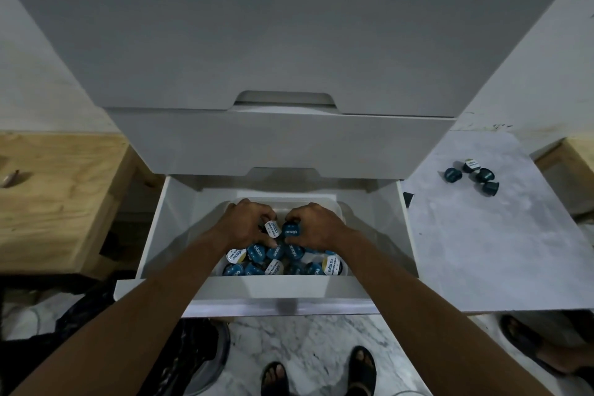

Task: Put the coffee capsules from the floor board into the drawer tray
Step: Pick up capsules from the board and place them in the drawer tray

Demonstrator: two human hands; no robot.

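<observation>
The bottom drawer (154, 235) of a white cabinet stands pulled out. Inside it a clear plastic tray (337, 207) holds several blue and white-lidded coffee capsules (257, 252). Both my hands are over the tray. My left hand (246, 223) is closed on a white-lidded capsule (271, 228). My right hand (316, 225) grips a blue capsule (291, 231). On the grey marbled board (482, 235) to the right lie several more dark blue capsules (472, 174).
Two shut drawers (283, 145) overhang the open one. A wooden board (58, 196) lies at the left and another at the far right edge. My feet in black sandals (361, 370) stand on the marble floor; a dark bag (180, 350) sits at lower left.
</observation>
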